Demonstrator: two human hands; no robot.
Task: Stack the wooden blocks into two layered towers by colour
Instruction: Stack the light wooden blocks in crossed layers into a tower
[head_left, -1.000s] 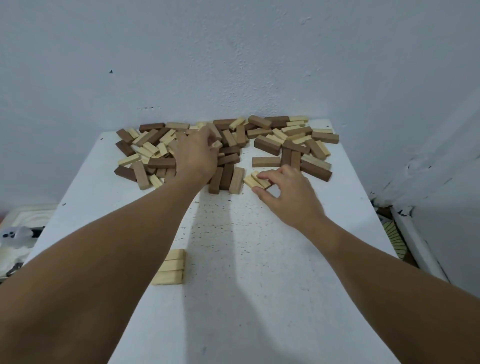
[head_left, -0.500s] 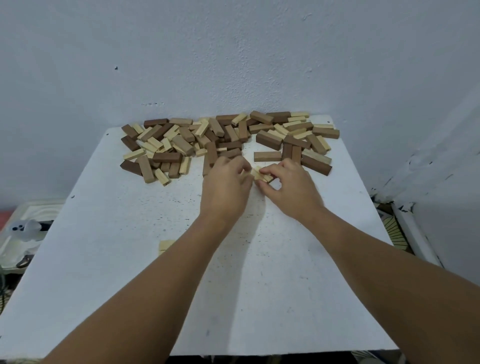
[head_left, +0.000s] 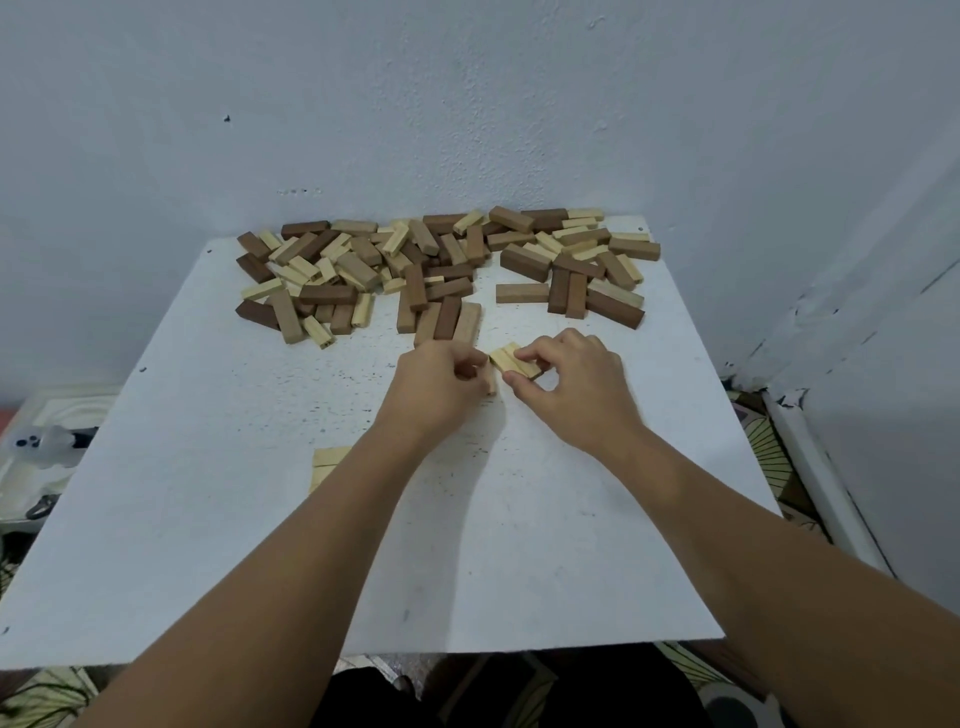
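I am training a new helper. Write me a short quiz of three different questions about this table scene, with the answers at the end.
1. True or false: the right hand holds dark brown blocks.
2. Where does the loose pile of blocks lie? A) at the far edge of the table, by the wall; B) at the near edge; C) on the floor.
3. Fill in: the small row of pale blocks lying flat near the left forearm is partly hidden by the ____.

Key
1. False: it pinches pale blocks.
2. A.
3. Arm. The left hand also grips one pale block.
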